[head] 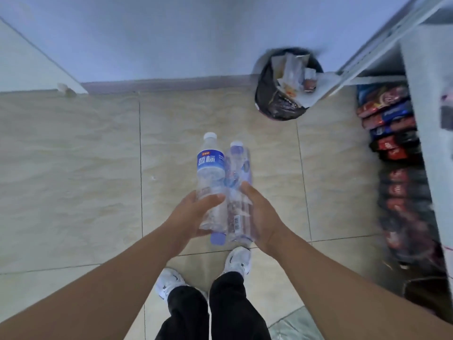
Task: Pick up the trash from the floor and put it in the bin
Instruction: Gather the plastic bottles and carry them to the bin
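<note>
Plastic bottles [224, 190], apparently three, are bundled at frame centre between both hands: left hand [196, 212] grasps the blue-labelled one, right hand [259, 212] the clear ones. Carrying step; next, walk toward the black-lined bin [267, 94] at one o'clock and drop them. Shelf goods at three o'clock are blurred.
</note>
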Available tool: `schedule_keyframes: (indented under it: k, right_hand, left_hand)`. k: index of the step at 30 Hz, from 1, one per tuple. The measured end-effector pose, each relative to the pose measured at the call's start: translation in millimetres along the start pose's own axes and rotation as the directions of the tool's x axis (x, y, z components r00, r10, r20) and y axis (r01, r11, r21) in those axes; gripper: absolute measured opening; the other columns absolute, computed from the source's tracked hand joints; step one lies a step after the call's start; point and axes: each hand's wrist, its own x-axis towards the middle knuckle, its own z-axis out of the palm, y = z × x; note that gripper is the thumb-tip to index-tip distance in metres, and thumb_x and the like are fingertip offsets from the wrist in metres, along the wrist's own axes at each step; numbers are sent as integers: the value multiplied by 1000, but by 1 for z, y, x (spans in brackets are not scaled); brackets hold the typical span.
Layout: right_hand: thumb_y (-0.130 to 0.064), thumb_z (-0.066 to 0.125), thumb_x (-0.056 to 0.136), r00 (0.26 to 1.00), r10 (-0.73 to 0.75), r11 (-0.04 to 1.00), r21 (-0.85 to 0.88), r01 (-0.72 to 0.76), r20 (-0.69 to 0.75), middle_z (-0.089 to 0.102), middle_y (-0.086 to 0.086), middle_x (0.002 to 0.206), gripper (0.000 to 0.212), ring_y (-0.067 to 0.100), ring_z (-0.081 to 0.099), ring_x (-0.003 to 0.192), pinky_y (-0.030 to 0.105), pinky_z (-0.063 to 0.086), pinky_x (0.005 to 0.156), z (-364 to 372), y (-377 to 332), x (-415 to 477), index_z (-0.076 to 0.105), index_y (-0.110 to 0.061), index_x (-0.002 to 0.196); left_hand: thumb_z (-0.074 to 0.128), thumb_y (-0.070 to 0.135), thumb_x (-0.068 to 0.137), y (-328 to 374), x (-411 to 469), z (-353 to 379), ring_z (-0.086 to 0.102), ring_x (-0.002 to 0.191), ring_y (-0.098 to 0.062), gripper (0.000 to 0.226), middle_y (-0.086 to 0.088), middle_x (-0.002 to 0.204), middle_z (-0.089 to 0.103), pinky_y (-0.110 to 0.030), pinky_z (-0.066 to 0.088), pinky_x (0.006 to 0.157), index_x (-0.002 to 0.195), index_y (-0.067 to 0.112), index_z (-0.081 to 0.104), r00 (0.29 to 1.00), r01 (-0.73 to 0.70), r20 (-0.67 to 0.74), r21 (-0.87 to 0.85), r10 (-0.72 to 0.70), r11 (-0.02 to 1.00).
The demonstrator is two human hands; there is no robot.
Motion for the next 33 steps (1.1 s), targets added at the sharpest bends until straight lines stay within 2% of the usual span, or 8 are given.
schedule_keyframes:
  k: [2, 5, 8, 15, 21, 25, 28, 33]
  right_hand:
    - [-55, 56, 90, 996, -25, 998, 61, 30, -82, 70, 20, 128, 57, 43, 67, 115, 63, 49, 103, -51, -42, -22, 65, -17, 131]
    - [-49, 57, 80, 990, -17, 995, 96, 31, -139, 67, 22, 131, 62, 46, 65, 117, 64, 49, 101, -67, -63, -30, 63, -11, 129]
    - [-45, 57, 76, 985, -32, 985, 160, 59, -168, 68, 24, 127, 59, 43, 67, 103, 46, 56, 75, -100, -98, -39, 64, -9, 122]
    - [-40, 63, 73, 988, -48, 960, 265, 86, -145, 58, 26, 142, 72, 47, 60, 122, 62, 47, 101, -130, -188, -25, 57, -6, 137]
    - [-41, 63, 71, 985, -49, 963, 254, 90, -163, 67, 15, 113, 49, 35, 65, 88, 37, 54, 63, -155, -282, 36, 62, -17, 114]
    - [-44, 57, 85, 992, 9, 950, 311, 32, -130, 71, 15, 111, 48, 36, 71, 93, 46, 54, 84, -172, -344, 84, 63, -13, 121]
    - [-41, 56, 89, 998, 56, 924, 379, -43, -23, 62, 21, 140, 62, 43, 59, 128, 59, 39, 111, -184, -378, 116, 56, -7, 140]
    - [-48, 56, 89, 984, 175, 947, 278, -159, -35, 68, 17, 132, 54, 42, 66, 118, 66, 43, 105, -209, -415, 175, 62, -19, 134]
  left_hand:
    - [72, 29, 88, 34, 8, 69, 76, 67, -5, 23, 15, 80, 80, -24, 59, 55, 110, 29, 67, 1000, 8, 19, 90, -9, 996]
    - [76, 33, 82, 53, 11, 97, 77, 80, -15, 38, 5, 97, 80, -30, 60, 64, 119, 27, 67, 998, 14, 58, 90, -20, 996]
    - [77, 42, 71, 80, 18, 142, 77, 91, -22, 54, 1, 108, 80, -35, 61, 72, 122, 26, 66, 997, 40, 61, 133, -48, 990]
    - [68, 51, 87, 152, 65, 193, 75, 100, -23, 45, 1, 114, 75, -49, 59, 92, 121, 22, 66, 995, 103, -1, 113, -104, 988]
    - [69, 50, 85, 227, 154, 228, 70, 109, -29, 44, -7, 134, 66, -54, 56, 96, 117, 20, 68, 985, 170, -15, 63, -169, 983]
    - [68, 51, 85, 272, 215, 248, 70, 110, -32, 46, -7, 132, 68, -55, 55, 95, 122, 23, 67, 980, 199, -16, 39, -198, 979]
    - [66, 51, 85, 294, 253, 262, 70, 113, -33, 51, -6, 129, 71, -57, 53, 98, 128, 24, 64, 966, 258, -28, 11, -258, 966]
    - [63, 54, 85, 306, 318, 277, 71, 108, -34, 55, -6, 127, 71, -56, 54, 90, 132, 27, 60, 949, 313, -5, -69, -314, 947]
